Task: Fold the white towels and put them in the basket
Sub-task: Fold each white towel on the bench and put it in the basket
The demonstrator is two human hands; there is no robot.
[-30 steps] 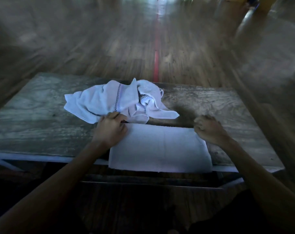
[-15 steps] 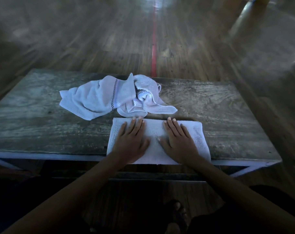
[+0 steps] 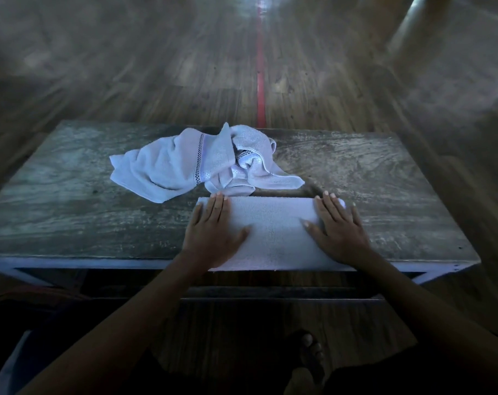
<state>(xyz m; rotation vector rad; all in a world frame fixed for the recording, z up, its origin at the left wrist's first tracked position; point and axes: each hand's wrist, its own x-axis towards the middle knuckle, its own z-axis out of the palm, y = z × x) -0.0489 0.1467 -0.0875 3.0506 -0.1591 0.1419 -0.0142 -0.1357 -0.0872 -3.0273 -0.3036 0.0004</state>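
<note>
Left hand (image 3: 210, 232) & right hand (image 3: 340, 229), flat w/ straight fingers, gripping nothing, have slid from middle to 2 ends of folded towel (image 3: 273, 232) at table (image 3: 71, 218) front. Fold smoothed, prob. ready for next fold. Behind it: crumpled towel (image 3: 179, 169).

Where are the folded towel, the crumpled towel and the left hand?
folded towel (image 3: 273, 232): head view, bare middle of its top.
crumpled towel (image 3: 162, 169): head view, smooth left part.
left hand (image 3: 210, 235): head view, back of the hand, flat on the folded towel.

Head view, looking forward and down, close over table (image 3: 71, 223), edges blurred
</note>
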